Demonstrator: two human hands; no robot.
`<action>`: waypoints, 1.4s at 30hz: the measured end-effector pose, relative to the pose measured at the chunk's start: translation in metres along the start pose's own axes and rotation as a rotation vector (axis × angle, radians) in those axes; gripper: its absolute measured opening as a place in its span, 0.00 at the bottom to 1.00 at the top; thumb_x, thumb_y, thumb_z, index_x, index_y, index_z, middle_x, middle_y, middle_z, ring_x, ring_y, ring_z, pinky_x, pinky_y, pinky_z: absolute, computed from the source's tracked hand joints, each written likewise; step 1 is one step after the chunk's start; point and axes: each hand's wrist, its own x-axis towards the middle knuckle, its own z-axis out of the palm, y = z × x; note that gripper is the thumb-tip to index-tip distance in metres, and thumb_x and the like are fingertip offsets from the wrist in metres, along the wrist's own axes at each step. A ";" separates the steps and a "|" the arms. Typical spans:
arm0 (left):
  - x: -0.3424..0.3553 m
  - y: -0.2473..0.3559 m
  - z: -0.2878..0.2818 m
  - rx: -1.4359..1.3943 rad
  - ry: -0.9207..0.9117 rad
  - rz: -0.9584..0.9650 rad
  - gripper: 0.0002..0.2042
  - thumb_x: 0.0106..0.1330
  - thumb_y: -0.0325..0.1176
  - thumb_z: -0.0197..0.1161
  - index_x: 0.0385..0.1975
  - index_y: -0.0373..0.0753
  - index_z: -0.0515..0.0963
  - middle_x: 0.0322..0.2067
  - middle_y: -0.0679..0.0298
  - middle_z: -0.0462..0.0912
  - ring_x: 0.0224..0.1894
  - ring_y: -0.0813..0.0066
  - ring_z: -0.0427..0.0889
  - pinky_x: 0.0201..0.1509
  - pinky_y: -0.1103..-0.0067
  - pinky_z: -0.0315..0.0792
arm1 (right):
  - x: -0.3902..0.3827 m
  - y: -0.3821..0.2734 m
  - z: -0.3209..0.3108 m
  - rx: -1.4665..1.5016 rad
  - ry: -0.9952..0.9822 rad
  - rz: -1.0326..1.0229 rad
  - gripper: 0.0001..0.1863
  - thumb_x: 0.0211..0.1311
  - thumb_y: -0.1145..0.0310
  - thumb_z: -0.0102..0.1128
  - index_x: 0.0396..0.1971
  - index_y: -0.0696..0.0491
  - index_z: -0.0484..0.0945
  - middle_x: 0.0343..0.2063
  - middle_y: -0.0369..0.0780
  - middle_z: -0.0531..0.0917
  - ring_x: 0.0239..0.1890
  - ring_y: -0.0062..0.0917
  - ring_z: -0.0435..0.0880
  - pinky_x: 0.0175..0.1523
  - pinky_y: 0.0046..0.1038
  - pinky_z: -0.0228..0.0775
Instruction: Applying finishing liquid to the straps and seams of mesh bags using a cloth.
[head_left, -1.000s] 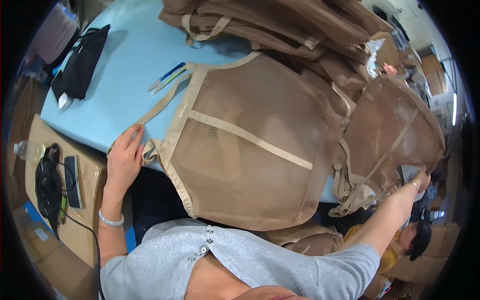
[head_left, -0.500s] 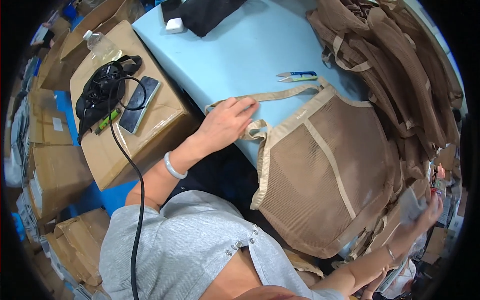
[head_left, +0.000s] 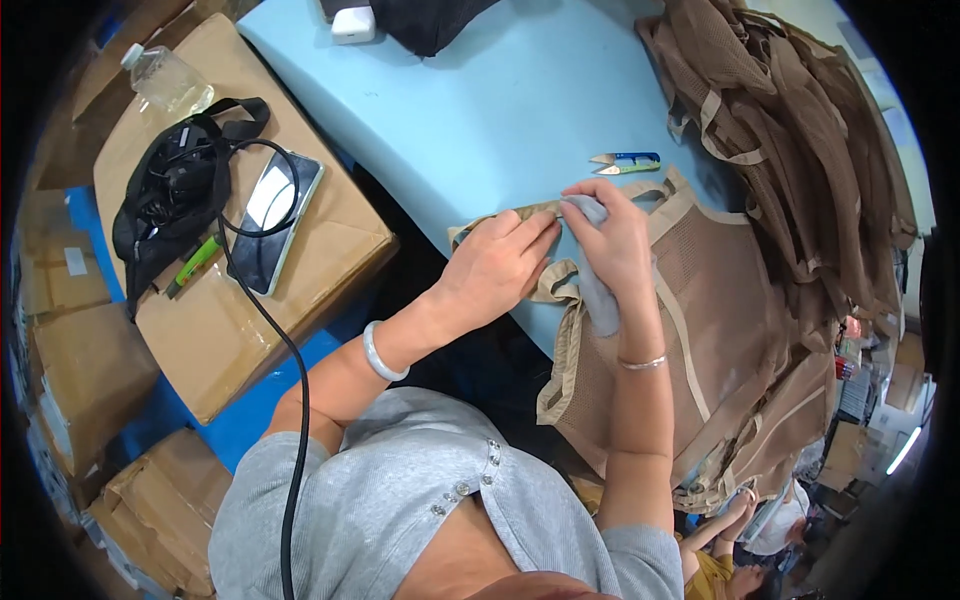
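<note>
A brown mesh bag (head_left: 715, 285) with beige trim lies on the light-blue table in front of me. Its beige strap (head_left: 550, 213) runs beneath my left hand (head_left: 497, 265), whose fingers are closed on it near the table's near edge. Close beside it, my right hand (head_left: 615, 240) pinches a thin grey piece of cloth (head_left: 597, 300) that hangs down from the fingers and palm. The fingertips of both hands almost meet at the strap. Thread snips (head_left: 626, 163) with blue and green handles rest just beyond the bag.
More brown mesh bags (head_left: 790, 130) are heaped at the right. A cardboard box (head_left: 330, 235) on the left carries a phone (head_left: 270, 240), a black pouch with a cable (head_left: 175, 190), a green marker (head_left: 195, 262) and a bottle (head_left: 168, 80). Another person's arm (head_left: 720, 530) shows at lower right.
My right hand has come from the far right to the strap, bringing the grey cloth with it. My left hand stays on the strap; the view has shifted slightly.
</note>
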 end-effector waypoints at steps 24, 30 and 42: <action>-0.005 -0.003 0.009 0.012 0.069 -0.020 0.18 0.52 0.26 0.65 0.45 0.30 0.80 0.46 0.63 0.79 0.34 0.72 0.71 0.40 0.79 0.73 | 0.006 -0.007 0.011 -0.268 0.004 -0.004 0.09 0.54 0.71 0.64 0.34 0.57 0.79 0.32 0.46 0.83 0.35 0.42 0.82 0.42 0.35 0.73; -0.005 -0.002 0.010 0.022 0.065 -0.020 0.17 0.53 0.26 0.65 0.44 0.30 0.80 0.45 0.63 0.79 0.34 0.71 0.72 0.40 0.78 0.73 | 0.013 -0.007 0.004 -0.347 -0.044 0.068 0.10 0.53 0.69 0.65 0.34 0.58 0.80 0.33 0.48 0.83 0.38 0.43 0.82 0.44 0.36 0.73; -0.005 -0.003 0.009 -0.021 0.044 -0.025 0.17 0.53 0.26 0.65 0.44 0.30 0.79 0.45 0.63 0.79 0.35 0.71 0.72 0.41 0.77 0.73 | 0.019 -0.017 0.002 -0.341 -0.183 0.107 0.12 0.54 0.66 0.65 0.34 0.58 0.81 0.32 0.49 0.84 0.38 0.45 0.82 0.43 0.37 0.74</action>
